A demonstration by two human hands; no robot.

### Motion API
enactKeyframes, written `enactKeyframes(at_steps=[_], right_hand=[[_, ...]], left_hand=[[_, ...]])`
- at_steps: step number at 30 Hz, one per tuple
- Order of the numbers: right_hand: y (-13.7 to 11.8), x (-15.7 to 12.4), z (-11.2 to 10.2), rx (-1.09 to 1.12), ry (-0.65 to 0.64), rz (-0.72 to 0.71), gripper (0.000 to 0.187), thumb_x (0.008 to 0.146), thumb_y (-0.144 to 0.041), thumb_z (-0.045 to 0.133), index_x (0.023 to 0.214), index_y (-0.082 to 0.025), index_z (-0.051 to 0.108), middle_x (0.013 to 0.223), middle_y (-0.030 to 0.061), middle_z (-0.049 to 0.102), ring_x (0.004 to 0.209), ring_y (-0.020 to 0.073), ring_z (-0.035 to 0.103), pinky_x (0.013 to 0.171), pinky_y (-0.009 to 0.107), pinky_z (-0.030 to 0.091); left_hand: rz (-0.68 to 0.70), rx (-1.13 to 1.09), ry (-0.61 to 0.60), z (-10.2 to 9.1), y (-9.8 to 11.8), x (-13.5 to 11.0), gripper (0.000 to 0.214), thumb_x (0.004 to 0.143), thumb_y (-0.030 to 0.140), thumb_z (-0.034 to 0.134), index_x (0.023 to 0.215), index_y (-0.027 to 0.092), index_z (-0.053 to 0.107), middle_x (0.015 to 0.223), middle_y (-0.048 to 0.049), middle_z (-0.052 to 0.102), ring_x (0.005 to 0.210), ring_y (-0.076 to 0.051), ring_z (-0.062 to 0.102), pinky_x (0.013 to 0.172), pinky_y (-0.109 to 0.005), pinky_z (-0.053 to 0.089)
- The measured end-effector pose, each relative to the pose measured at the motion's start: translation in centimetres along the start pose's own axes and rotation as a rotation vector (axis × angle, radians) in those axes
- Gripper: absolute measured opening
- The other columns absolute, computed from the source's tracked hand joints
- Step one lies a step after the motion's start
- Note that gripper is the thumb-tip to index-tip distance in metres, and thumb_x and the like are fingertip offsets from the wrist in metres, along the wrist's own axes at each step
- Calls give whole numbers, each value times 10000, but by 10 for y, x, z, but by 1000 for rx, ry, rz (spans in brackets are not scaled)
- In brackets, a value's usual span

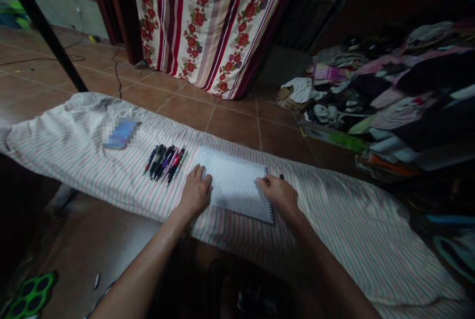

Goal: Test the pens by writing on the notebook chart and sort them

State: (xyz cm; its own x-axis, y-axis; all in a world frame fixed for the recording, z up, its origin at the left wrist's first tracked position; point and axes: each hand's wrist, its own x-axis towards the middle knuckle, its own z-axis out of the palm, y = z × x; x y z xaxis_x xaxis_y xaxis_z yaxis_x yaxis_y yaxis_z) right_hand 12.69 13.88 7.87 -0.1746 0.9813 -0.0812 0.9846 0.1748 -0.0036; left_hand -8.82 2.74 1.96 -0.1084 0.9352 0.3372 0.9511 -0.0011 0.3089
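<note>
The left hand [196, 193] lay palm down with its fingers spread loosely, closed on nothing, its fingertips over the left edge of the notebook [233, 180]. The right hand [278, 194] rested on the opposite edge, over the spiral binding. A small dark tip [281, 176] showed just above its knuckles. This may have been a pen held in the curled fingers, but in the dim light I could not tell whether that hand gripped anything.

The notebook sat open and slightly askew on the striped cloth [74, 146], directly between the two hands and touched by both. As I judge it, the work in hand was holding the page steady. That would go best with the left palm pressing flat and even, so the soft cloth beneath (it looked wrinkled and loose) did not let the pad slide or tilt, and with the right wrist kept low beside the binding.

A row of pens [166, 162] lay side by side just left of the left hand, near but not touching it. A blue item [121, 133] lay further left.
</note>
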Motion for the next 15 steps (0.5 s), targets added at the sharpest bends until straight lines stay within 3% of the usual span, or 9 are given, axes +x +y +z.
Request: enactKeyframes(at_steps=[8,11,15], right_hand=[[-70,-43,17,395,104,-115,252,796,-407,481,662,-231,603,622,1,631,614,148,563,539,231,306],[-90,-58,27,518,77,-179,280,798,-414,468,625,-226,583,575,-2,608,569,140,549,530,224,318],[-105,-68,35,609,3,-232,301,813,-402,444,639,-202,586,582,5,613,567,135,567,535,220,328]], left_hand=[[-217,123,156,-28,-56,-1,235,788,171,447,891,135,655,1041,-133,591,1036,-307,463,843,-444,429],[-271,171,151,-36,-69,-5,277,790,157,421,926,142,662,1027,-124,600,999,-293,476,843,-429,414],[-441,233,96,-43,-80,-10,320,827,192,383,985,140,656,1059,-144,594,990,-301,456,765,-382,418]])
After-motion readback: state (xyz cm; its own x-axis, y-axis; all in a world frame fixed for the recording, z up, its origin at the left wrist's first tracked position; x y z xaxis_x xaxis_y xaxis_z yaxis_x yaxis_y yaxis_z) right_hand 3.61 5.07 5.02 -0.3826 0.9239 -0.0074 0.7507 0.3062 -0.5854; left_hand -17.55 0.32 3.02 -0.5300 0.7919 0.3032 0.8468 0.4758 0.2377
